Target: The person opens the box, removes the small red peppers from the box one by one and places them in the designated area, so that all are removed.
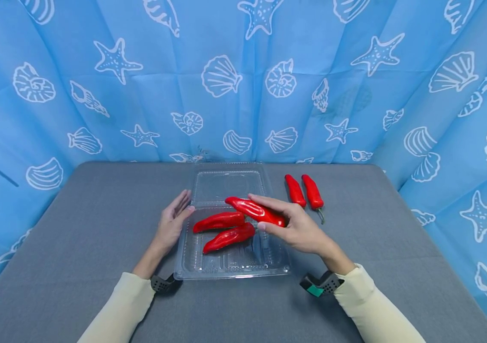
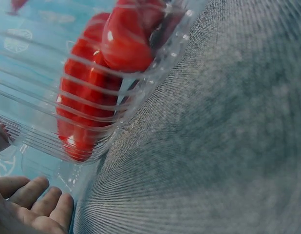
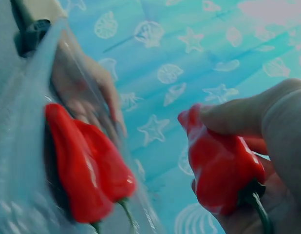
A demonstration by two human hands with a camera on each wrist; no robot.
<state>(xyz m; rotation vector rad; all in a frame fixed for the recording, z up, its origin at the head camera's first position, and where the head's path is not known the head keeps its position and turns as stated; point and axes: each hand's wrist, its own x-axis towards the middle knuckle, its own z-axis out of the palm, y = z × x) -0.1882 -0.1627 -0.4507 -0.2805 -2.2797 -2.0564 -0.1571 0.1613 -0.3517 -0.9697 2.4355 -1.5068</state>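
Observation:
My right hand (image 1: 301, 228) grips a red pepper (image 1: 255, 210) between thumb and fingers, raised over the right part of a clear plastic clamshell box (image 1: 234, 275). In the right wrist view this pepper (image 3: 221, 168) shows its green stem pointing down. Two more red peppers lie side by side in the box, an upper pepper (image 1: 219, 221) and a lower pepper (image 1: 228, 237). At the box's left wall is my left hand (image 1: 169, 225), its fingers extended and holding nothing. The left wrist view shows those fingers (image 2: 41, 200) beside the ribbed wall.
Two further red peppers, one left (image 1: 295, 190) and one right (image 1: 313, 192), lie on the grey table (image 1: 376, 238) right of the box. The box's lid (image 1: 228, 186) lies folded back, away from me. A blue shell-patterned curtain (image 1: 243, 95) hangs behind the table.

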